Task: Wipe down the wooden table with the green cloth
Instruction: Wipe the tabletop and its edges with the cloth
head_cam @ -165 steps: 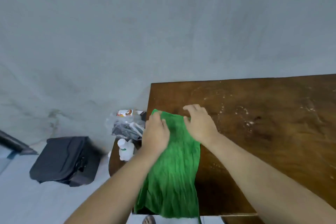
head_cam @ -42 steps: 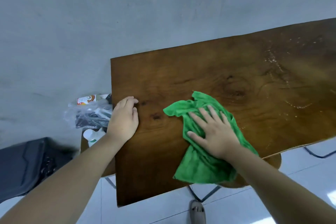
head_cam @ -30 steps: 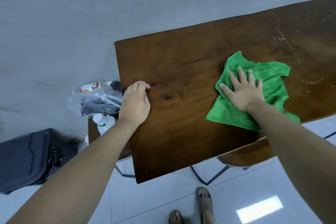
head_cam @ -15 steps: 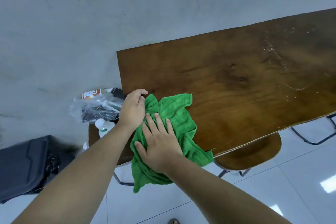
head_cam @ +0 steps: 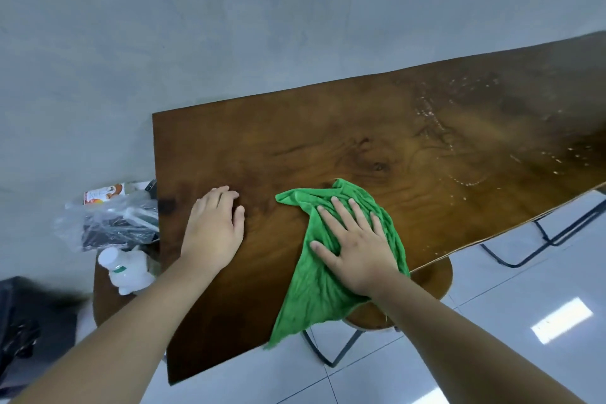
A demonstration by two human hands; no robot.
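Pressing flat with fingers spread, right hand [head_cam: 355, 248] pins crumpled green cloth [head_cam: 323, 275] at near edge of dark brown wooden worktop [head_cam: 360, 141], one corner overhanging. Left hand [head_cam: 214, 229] lies flat and empty, just beside.

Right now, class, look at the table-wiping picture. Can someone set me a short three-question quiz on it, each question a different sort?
1. True or false: the left hand lies on the green cloth.
2. Which hand presses the green cloth to the wooden table? A) the left hand B) the right hand C) both hands
3. Fill in: the whitish specks lie on the table's ____ side, as the person sees it.

Key
1. False: it rests flat on bare wood, apart from the cloth.
2. B, with its fingers spread.
3. Right; the cloth has not reached them, and part of it hangs over the near edge.
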